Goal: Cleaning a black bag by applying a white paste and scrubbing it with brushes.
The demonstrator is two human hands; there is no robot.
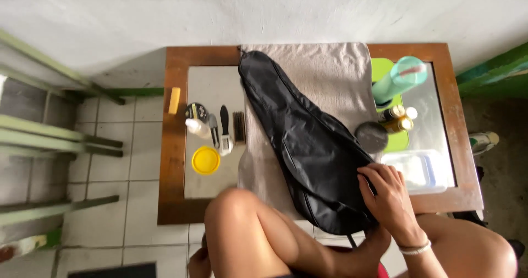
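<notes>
On the small wood-framed table [175, 146], head view: a black soft instrument case [308, 151] — ukulele-shaped — lies diagonally on a grey towel [330, 69], narrow neck end toward the wall, wide body end overhanging the near edge toward the person's knees. The towel likely serves as padding between case and tabletop.

Right hand [388, 198] rests on the case's wide end, fingers curled over its right edge, lightly gripping the fabric — pinning it in place by the look of it. Left hand [199, 264] hangs low beside the left knee, mostly cut off; cannot tell if it's open or holding anything.

Left of the towel, well apart from the hands: yellow round lid [206, 160], brushes [232, 128], a small white bottle [198, 127], a yellow block [174, 100]. Right side: teal bottle [400, 80], small gold-capped bottles [397, 118], dark round tin [371, 136], clear plastic container [418, 171].

Room: white plastered wall, tiled floor, green-painted frame at left.
</notes>
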